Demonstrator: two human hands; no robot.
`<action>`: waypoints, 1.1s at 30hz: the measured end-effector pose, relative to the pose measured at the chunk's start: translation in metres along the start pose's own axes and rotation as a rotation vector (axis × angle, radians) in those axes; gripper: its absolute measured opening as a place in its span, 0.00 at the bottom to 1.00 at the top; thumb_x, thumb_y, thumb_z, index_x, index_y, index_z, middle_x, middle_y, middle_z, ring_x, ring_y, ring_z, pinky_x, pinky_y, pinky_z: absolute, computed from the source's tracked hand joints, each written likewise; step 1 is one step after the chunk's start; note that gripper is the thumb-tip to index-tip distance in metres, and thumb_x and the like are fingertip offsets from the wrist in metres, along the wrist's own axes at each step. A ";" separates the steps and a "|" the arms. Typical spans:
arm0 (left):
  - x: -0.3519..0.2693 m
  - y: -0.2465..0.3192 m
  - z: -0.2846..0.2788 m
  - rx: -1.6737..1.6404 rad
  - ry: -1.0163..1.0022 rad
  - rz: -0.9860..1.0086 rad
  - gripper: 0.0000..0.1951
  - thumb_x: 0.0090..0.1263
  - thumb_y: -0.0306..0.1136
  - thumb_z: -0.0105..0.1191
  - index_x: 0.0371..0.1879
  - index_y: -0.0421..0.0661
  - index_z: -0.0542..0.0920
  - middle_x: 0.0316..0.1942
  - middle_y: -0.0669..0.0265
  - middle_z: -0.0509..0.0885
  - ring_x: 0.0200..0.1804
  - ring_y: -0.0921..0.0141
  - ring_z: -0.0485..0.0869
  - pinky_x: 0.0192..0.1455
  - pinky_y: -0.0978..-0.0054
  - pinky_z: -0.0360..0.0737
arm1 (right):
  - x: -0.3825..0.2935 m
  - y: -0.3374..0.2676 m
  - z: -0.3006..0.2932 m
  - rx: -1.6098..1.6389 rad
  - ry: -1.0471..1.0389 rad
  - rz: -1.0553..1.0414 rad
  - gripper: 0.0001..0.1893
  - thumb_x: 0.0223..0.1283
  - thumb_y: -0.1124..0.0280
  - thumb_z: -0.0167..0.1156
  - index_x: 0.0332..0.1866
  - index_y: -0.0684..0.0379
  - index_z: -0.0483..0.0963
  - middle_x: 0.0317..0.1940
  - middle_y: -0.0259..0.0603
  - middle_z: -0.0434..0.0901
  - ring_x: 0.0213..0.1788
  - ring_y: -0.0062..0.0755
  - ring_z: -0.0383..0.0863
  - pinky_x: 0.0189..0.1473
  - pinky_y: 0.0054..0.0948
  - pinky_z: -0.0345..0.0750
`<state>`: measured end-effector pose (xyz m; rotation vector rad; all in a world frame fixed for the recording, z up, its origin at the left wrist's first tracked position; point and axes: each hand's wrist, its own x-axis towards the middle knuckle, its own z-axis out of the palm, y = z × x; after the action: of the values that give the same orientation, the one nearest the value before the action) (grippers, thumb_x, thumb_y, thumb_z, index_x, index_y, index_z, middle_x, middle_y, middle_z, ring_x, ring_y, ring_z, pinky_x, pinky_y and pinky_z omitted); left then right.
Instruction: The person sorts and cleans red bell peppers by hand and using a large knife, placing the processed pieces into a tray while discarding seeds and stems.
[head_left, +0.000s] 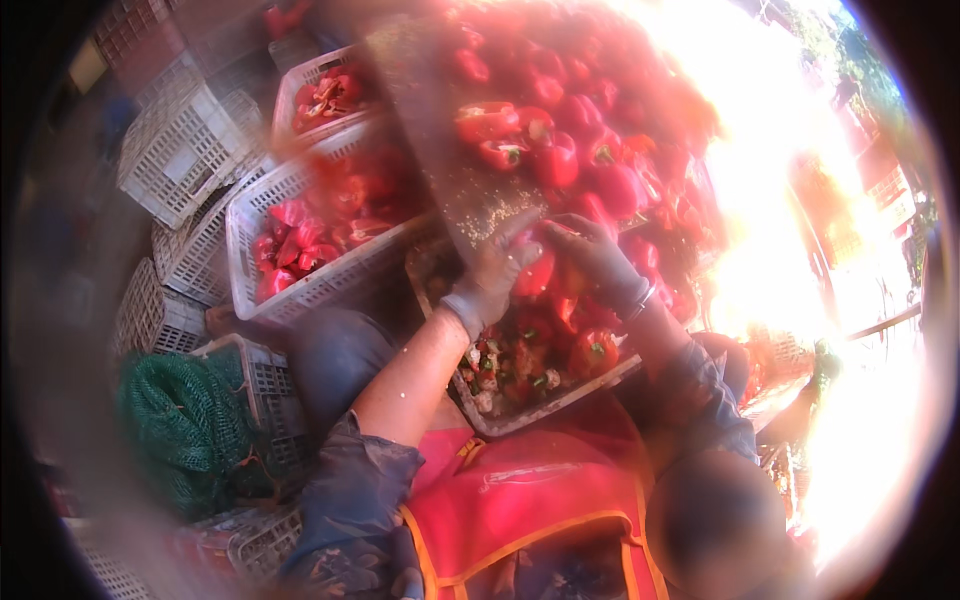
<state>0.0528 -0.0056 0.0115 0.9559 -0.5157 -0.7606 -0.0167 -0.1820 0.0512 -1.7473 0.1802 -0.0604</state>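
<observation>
Between my gloved hands, a red bell pepper (534, 273) is held over a shallow crate (517, 427). My left hand (491, 274) wraps the pepper's left side, its thumb across the front. From the right, my right hand (596, 262) closes its bent fingers at the pepper's upper end; the fingertips are partly hidden. In the crate lie green-stemmed cores and pepper scraps (491, 375), and a red pepper (595, 352) sits at its right side. Pale seeds (487, 214) are scattered on the work surface (427, 142) just beyond my left hand.
A large heap of red peppers (555, 157) covers the surface ahead. On the left stand a white crate (322, 289) of pepper pieces, a second crate (281, 97), stacked crates (176, 150) and green netting (184, 420). Strong glare washes out the right side.
</observation>
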 end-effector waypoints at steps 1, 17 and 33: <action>-0.002 0.010 0.008 -0.193 -0.058 -0.116 0.30 0.74 0.30 0.50 0.74 0.44 0.60 0.51 0.63 0.79 0.43 0.72 0.82 0.41 0.73 0.82 | -0.005 0.006 -0.008 -0.057 0.015 -0.082 0.18 0.69 0.63 0.61 0.56 0.65 0.76 0.41 0.36 0.83 0.42 0.22 0.81 0.43 0.25 0.79; -0.004 -0.010 0.007 -0.115 0.029 0.101 0.33 0.71 0.33 0.55 0.74 0.45 0.59 0.59 0.58 0.79 0.55 0.65 0.83 0.59 0.69 0.78 | -0.051 0.002 0.006 -0.190 0.133 -0.241 0.14 0.56 0.76 0.69 0.47 0.60 0.76 0.34 0.29 0.78 0.37 0.18 0.76 0.40 0.22 0.76; -0.021 0.010 0.041 -0.306 0.258 -0.184 0.13 0.80 0.39 0.42 0.48 0.45 0.78 0.38 0.66 0.81 0.41 0.73 0.81 0.46 0.74 0.81 | -0.075 -0.021 0.040 0.031 -0.107 -0.259 0.21 0.49 0.84 0.69 0.50 0.63 0.73 0.35 0.34 0.75 0.39 0.19 0.79 0.38 0.27 0.81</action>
<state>0.0145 -0.0071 0.0392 0.8055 -0.0818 -0.8389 -0.0835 -0.1274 0.0686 -1.7299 -0.1258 -0.1571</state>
